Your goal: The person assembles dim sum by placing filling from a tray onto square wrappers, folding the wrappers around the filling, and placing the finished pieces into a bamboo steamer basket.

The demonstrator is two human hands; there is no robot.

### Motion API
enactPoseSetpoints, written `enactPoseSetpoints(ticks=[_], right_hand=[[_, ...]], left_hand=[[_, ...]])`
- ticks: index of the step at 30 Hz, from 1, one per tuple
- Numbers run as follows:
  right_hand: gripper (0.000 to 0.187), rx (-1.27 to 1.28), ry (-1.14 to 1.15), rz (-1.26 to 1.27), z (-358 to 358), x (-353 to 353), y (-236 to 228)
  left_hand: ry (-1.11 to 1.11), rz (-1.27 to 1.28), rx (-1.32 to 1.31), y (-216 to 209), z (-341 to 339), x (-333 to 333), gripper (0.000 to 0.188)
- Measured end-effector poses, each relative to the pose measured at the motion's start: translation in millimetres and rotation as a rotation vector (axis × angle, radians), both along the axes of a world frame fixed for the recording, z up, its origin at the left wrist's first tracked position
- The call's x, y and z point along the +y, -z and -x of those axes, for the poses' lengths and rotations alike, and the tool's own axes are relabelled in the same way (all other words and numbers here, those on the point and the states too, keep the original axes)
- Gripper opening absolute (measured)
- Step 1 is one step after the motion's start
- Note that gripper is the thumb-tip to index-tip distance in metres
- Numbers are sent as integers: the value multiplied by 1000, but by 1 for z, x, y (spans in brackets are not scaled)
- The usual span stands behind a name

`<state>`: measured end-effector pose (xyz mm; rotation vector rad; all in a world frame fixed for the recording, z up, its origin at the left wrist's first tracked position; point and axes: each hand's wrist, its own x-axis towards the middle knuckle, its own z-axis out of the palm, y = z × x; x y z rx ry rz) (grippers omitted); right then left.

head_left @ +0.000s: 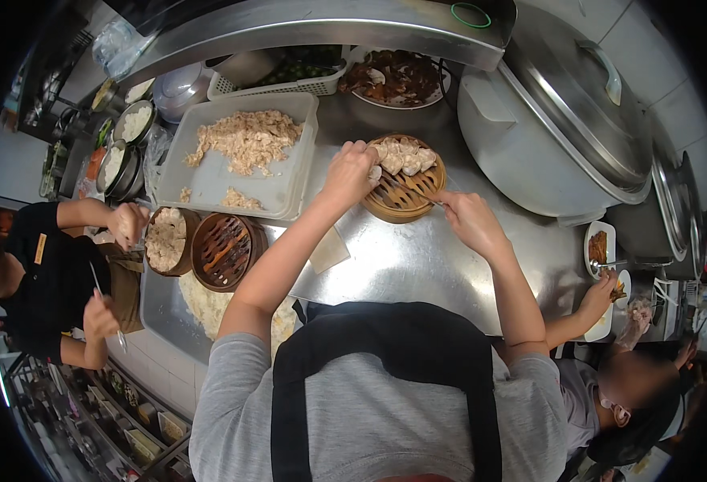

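Note:
A round bamboo steamer basket (402,215) sits on the metal counter ahead of me, its slatted bottom partly bare. A row of pale dumplings (404,156) fills its far side. My left hand (348,175) is at the basket's left rim, fingers closed on a small pale dumpling (375,173). From the right, my right hand (475,223) grips a thin metal tool (435,202) that reaches over the rim; its tip is too small to make out. A plastic tray (209,175) with minced filling (245,138) stands left of my left forearm.
A large lidded pot (514,136) crowds the right. Farther back are a bowl of brown food (393,78) and a metal shelf (321,52). Two steamer baskets (226,251) stand left, beside a person holding a blade-like tool (99,281). At right, another person's hand (596,297) reaches toward dishes.

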<state>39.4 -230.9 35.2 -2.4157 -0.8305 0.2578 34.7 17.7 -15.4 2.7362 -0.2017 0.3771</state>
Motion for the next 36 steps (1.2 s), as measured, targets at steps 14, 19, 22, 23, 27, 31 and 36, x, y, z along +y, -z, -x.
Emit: enactPoseSetpoints(ticks=[14, 19, 22, 23, 27, 31, 36], right_hand=[[31, -57, -47, 1, 2, -3, 3], [25, -282, -87, 152, 10, -3, -18], [22, -379, -124, 142, 8, -4, -14], [22, -396, -123, 144, 6, -3, -10], [23, -363, -143, 105, -1, -7, 8], [24, -308, -130, -49, 0, -3, 27], [23, -298, -123, -70, 2, -4, 25]], left_hand=[[-106, -98, 173, -26, 5, 11, 38], [-183, -31, 120, -19, 6, 4, 31], [-146, -101, 109, -13, -1, 1, 27], [-143, -105, 105, -12, -2, 0, 27], [-52, -106, 51, -11, -3, -8, 20], [7, -143, 44, -14, -5, -8, 19], [-6, -33, 26, -25, -7, 13, 19]])
